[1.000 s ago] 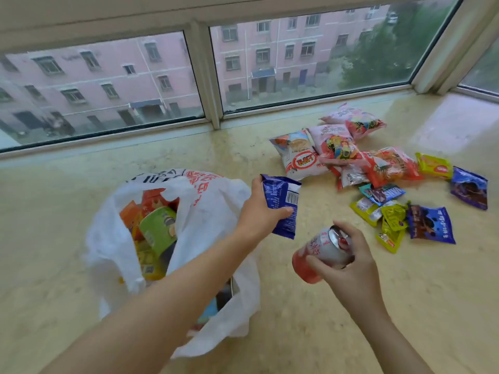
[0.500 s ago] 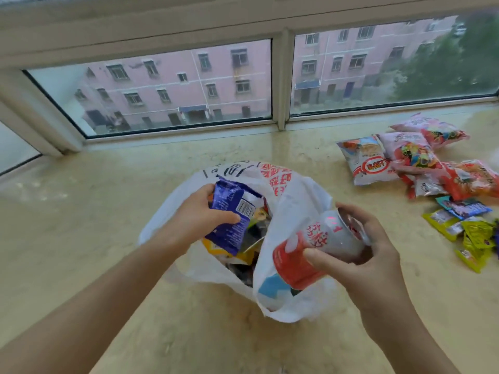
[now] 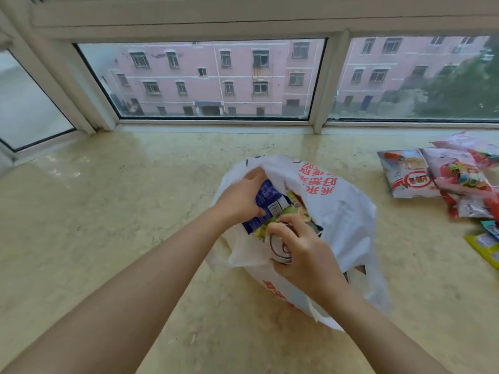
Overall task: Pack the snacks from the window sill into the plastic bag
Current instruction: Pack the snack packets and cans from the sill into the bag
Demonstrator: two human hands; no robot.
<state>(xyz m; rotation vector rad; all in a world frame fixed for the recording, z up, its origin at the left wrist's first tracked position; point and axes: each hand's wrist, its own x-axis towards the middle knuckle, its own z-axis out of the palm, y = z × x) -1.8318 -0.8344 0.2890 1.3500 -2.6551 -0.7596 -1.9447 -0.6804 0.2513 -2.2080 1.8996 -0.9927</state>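
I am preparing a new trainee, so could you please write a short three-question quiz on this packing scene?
1. True or false: the left hand holds a blue snack packet at the mouth of the white plastic bag.
2. What does the right hand hold?
A. a can
B. a spoon
C. a glass bottle
3. Fill in: the unpacked snacks lie on the sill to the ____ of the bag.

Key:
1. True.
2. A: the fingers curl round a can, its silver end showing.
3. Right.
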